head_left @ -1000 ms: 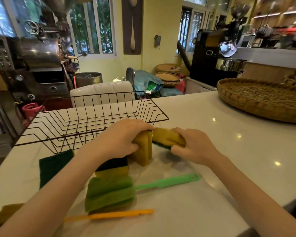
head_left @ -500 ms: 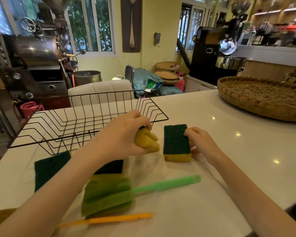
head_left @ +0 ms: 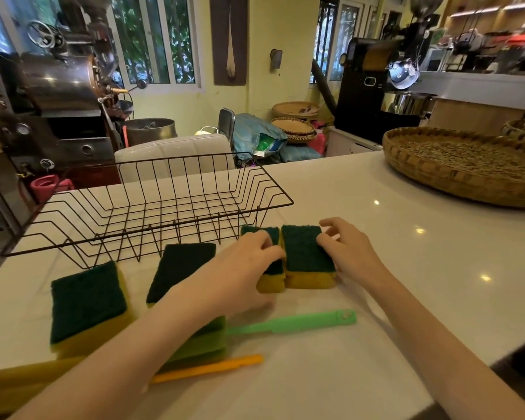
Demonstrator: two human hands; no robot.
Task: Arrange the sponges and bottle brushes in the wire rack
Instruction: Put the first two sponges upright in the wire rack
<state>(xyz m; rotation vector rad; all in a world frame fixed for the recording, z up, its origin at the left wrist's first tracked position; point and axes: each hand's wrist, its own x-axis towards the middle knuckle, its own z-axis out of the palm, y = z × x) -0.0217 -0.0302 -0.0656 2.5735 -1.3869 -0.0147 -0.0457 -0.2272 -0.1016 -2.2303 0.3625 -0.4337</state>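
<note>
Fingers of the left hand (head_left: 249, 262) are curled down over one sponge (head_left: 272, 268), green side up and yellow below, and they press on its top; the hand is half closed on it, and the sponge lies flat on the white tabletop (head_left: 406, 268). The right hand (head_left: 346, 250) is loosely open, its fingertips touching the right edge and top of a second sponge (head_left: 308, 256), which lies touching the first one, side by side. Both sponges are just in front of the right end of the black wire rack (head_left: 152, 219), outside it; nothing lies in the rack.

To the left, two more sponges rest on the tabletop in front of the rack: one (head_left: 179, 265) partly under the left forearm, another (head_left: 87, 304) further left. Nearer to the person, a green bottle brush (head_left: 291, 324) lies with its handle pointing right, its foam head partly hidden by the left arm. Below it lies an orange bottle brush (head_left: 209, 368), also partly hidden. A woven tray (head_left: 455, 177) stands at the far right of the tabletop, well apart.
</note>
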